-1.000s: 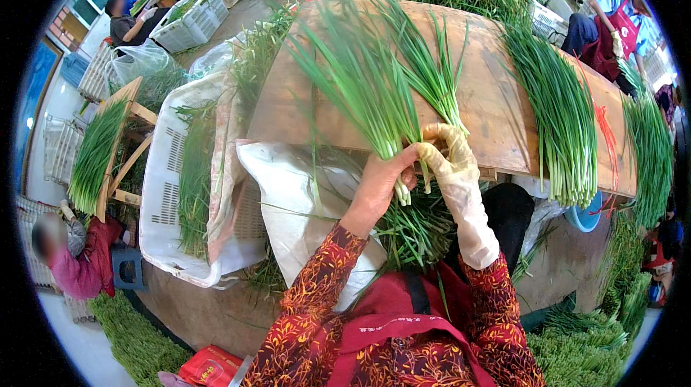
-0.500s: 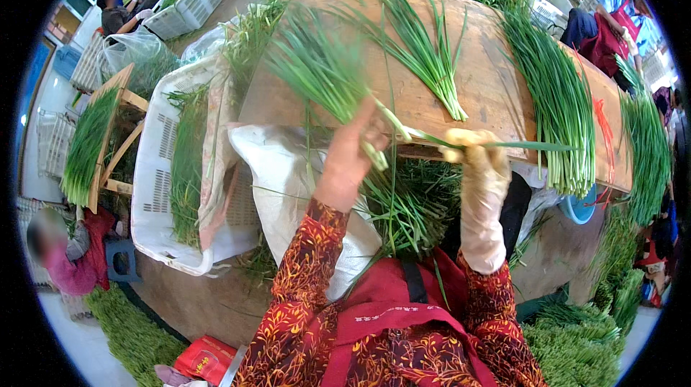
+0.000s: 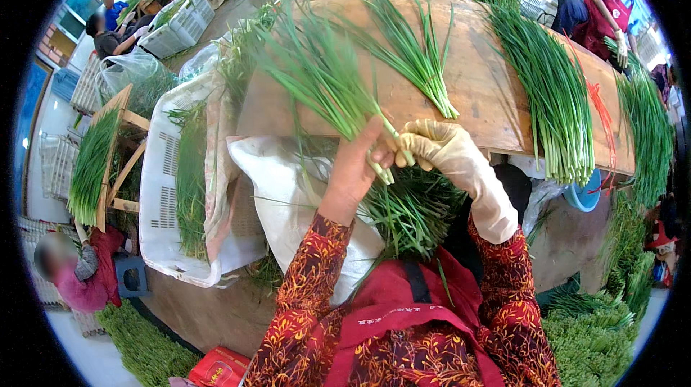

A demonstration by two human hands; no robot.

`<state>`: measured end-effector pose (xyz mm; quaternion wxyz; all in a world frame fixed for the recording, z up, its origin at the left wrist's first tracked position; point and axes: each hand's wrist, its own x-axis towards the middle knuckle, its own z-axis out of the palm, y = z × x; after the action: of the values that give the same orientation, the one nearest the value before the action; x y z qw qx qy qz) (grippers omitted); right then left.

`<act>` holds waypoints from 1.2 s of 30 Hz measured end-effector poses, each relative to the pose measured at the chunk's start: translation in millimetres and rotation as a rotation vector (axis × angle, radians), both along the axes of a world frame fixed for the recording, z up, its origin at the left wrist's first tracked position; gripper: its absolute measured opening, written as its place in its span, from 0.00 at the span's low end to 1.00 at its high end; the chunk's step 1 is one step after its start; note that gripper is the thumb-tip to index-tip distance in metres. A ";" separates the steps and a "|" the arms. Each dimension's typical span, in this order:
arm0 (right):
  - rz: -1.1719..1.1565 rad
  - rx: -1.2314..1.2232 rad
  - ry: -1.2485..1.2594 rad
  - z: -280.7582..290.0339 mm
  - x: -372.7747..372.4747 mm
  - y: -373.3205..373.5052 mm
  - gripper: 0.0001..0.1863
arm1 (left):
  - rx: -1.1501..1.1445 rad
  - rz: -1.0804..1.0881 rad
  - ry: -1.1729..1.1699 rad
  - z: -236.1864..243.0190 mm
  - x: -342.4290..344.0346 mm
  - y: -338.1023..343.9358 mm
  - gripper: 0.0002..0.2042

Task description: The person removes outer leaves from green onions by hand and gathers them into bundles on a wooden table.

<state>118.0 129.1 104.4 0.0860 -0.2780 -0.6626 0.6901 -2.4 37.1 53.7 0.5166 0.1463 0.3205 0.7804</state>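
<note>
My bare left hand (image 3: 358,164) is closed round a small bunch of garlic chives (image 3: 317,85); the pale stem ends stick out below the fingers and the green leaves fan out, partly blurred, toward the upper left. Right beside it, my right hand (image 3: 439,146), in a cream glove, pinches the base of a stalk at the bunch's edge. A small loose bunch (image 3: 421,70) lies on the wooden board (image 3: 489,92) just beyond my hands. Farther right, a large neat row of chives (image 3: 551,99) lies with its white ends toward me.
Red ties (image 3: 601,121) hang at the board's right end, above a blue basin (image 3: 581,193). A white plastic crate (image 3: 162,214) stands on the left, next to a white sack (image 3: 270,171). Loose leaves (image 3: 414,214) are heaped below the board's near edge. Co-workers sit at both sides.
My right hand has moved left from the board's edge to the stem ends at my left hand. The long leaf it was pulling is gone from its fingers. My left hand keeps its hold.
</note>
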 end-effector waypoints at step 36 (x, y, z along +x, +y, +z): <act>-0.101 0.053 0.014 -27.1 13.0 -11.8 0.13 | -0.221 0.064 0.397 10.5 -1.5 -4.0 0.11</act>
<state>131.1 117.4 77.3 0.1326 -0.3037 -0.6651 0.6692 -3.9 33.1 64.3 0.4314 0.2292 0.5036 0.7125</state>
